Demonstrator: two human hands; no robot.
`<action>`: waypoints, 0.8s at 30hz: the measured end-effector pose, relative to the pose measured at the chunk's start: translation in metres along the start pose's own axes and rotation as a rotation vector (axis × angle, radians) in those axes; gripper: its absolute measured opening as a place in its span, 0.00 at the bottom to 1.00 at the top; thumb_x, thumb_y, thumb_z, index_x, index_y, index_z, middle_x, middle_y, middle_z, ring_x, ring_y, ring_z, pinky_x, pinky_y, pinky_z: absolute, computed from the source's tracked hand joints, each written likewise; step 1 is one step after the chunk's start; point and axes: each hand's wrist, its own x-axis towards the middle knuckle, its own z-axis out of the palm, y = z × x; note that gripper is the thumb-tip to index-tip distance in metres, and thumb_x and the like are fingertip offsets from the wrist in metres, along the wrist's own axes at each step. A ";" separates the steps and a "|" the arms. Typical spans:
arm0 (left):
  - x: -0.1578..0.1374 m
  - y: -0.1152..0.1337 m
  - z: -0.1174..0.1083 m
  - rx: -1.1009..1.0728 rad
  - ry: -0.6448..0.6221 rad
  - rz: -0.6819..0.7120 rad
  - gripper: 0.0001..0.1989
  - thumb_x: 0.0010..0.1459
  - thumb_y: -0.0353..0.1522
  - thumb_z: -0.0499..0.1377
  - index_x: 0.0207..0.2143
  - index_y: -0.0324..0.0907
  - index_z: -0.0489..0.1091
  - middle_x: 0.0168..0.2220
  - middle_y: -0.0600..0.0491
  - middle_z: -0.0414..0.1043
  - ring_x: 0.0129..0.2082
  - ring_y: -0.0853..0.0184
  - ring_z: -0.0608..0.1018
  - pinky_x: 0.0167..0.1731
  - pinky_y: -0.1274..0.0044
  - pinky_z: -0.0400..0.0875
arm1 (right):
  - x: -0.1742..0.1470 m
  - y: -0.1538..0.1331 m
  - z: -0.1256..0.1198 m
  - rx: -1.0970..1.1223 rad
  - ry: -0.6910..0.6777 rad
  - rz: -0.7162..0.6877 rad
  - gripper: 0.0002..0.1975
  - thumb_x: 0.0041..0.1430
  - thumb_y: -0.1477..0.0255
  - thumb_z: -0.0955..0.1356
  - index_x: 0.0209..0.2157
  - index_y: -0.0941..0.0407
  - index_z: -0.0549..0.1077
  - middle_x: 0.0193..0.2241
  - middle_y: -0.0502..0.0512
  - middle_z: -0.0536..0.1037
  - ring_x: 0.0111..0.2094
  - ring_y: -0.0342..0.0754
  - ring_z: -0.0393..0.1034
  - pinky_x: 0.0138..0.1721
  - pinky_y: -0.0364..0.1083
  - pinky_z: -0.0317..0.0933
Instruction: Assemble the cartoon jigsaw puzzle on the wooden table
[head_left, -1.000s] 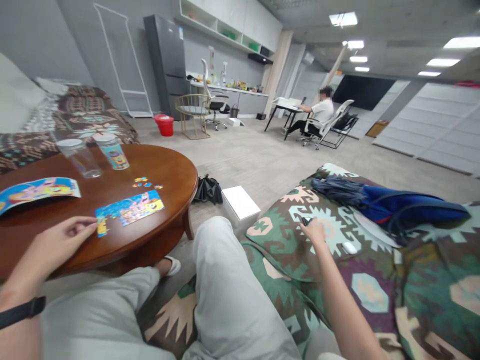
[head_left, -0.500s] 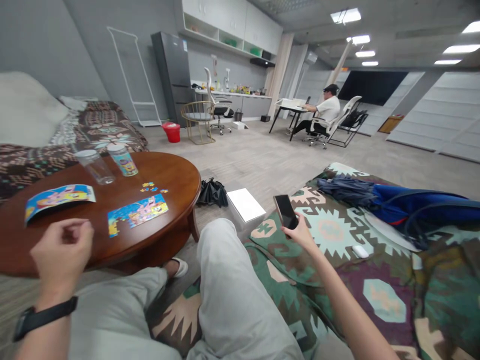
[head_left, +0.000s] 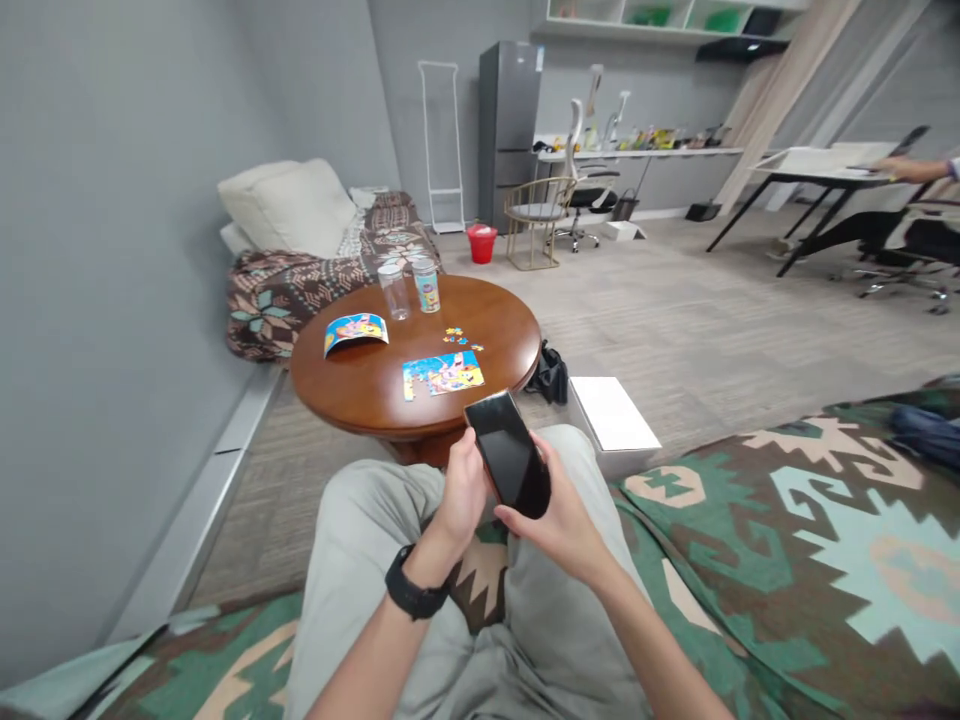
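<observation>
Glossy black, the phone [head_left: 511, 460] tilts between both hands' fingers and could slip onto the trousers [head_left: 352, 530] below them if the right thumb eased off its lower end. The right hand [head_left: 561, 515] pinches it, thumb parted from fingers around the lower right corner; the left hand's [head_left: 459, 492] fingers curl against the left edge, whether gripping or merely resting I cannot tell.
</observation>
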 end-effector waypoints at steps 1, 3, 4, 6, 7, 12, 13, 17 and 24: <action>0.001 0.005 0.000 -0.026 0.011 -0.007 0.22 0.58 0.46 0.57 0.46 0.38 0.75 0.48 0.46 0.79 0.56 0.52 0.74 0.58 0.64 0.64 | 0.000 -0.001 0.000 0.085 -0.042 0.007 0.40 0.51 0.62 0.73 0.64 0.54 0.59 0.63 0.62 0.66 0.65 0.60 0.59 0.66 0.60 0.54; 0.003 0.012 0.000 -0.064 0.027 -0.026 0.21 0.59 0.44 0.56 0.46 0.38 0.75 0.47 0.47 0.79 0.55 0.52 0.75 0.58 0.64 0.65 | -0.001 -0.003 -0.001 0.269 -0.071 0.045 0.33 0.59 0.57 0.67 0.64 0.52 0.61 0.64 0.59 0.66 0.66 0.58 0.58 0.66 0.59 0.53; 0.004 0.014 0.000 -0.077 0.027 -0.033 0.21 0.59 0.43 0.55 0.46 0.38 0.74 0.46 0.47 0.79 0.55 0.52 0.75 0.57 0.64 0.66 | -0.002 -0.004 -0.001 0.349 -0.064 0.068 0.30 0.62 0.56 0.64 0.63 0.51 0.62 0.64 0.57 0.66 0.66 0.58 0.58 0.66 0.59 0.53; 0.005 0.018 0.001 -0.094 0.004 -0.054 0.21 0.59 0.42 0.55 0.47 0.38 0.74 0.45 0.47 0.79 0.53 0.52 0.76 0.56 0.64 0.67 | -0.002 -0.005 0.002 0.458 -0.009 0.099 0.29 0.63 0.55 0.63 0.61 0.51 0.65 0.63 0.56 0.68 0.66 0.57 0.58 0.66 0.59 0.53; 0.005 0.019 0.002 -0.100 -0.014 -0.064 0.21 0.58 0.42 0.55 0.47 0.38 0.74 0.45 0.47 0.79 0.53 0.52 0.76 0.55 0.64 0.68 | -0.003 -0.006 0.004 0.488 0.032 0.110 0.29 0.62 0.54 0.63 0.61 0.51 0.66 0.62 0.56 0.68 0.65 0.58 0.59 0.66 0.59 0.54; -0.001 0.023 0.010 -0.135 -0.069 -0.077 0.24 0.56 0.44 0.56 0.47 0.36 0.72 0.46 0.43 0.78 0.52 0.48 0.76 0.53 0.61 0.69 | -0.005 -0.012 0.015 0.537 0.216 0.170 0.27 0.59 0.54 0.66 0.56 0.51 0.67 0.55 0.59 0.73 0.57 0.59 0.68 0.56 0.59 0.63; -0.003 0.023 0.011 -0.136 -0.070 -0.072 0.24 0.56 0.44 0.56 0.47 0.35 0.72 0.46 0.42 0.78 0.52 0.47 0.76 0.53 0.61 0.69 | -0.005 -0.014 0.016 0.532 0.235 0.170 0.27 0.58 0.53 0.66 0.55 0.51 0.67 0.53 0.59 0.74 0.55 0.59 0.69 0.55 0.58 0.64; -0.008 0.023 0.010 -0.117 -0.084 -0.055 0.25 0.53 0.44 0.58 0.47 0.36 0.72 0.47 0.42 0.78 0.52 0.46 0.76 0.54 0.60 0.68 | -0.007 -0.018 0.017 0.501 0.250 0.160 0.25 0.59 0.53 0.65 0.53 0.52 0.68 0.51 0.59 0.74 0.53 0.58 0.70 0.52 0.56 0.66; -0.014 0.018 0.003 -0.074 -0.074 -0.047 0.24 0.52 0.42 0.60 0.47 0.38 0.71 0.47 0.45 0.78 0.54 0.47 0.75 0.55 0.61 0.67 | -0.011 -0.020 0.019 0.379 0.209 0.172 0.28 0.64 0.51 0.58 0.59 0.52 0.63 0.55 0.61 0.71 0.57 0.57 0.68 0.51 0.54 0.68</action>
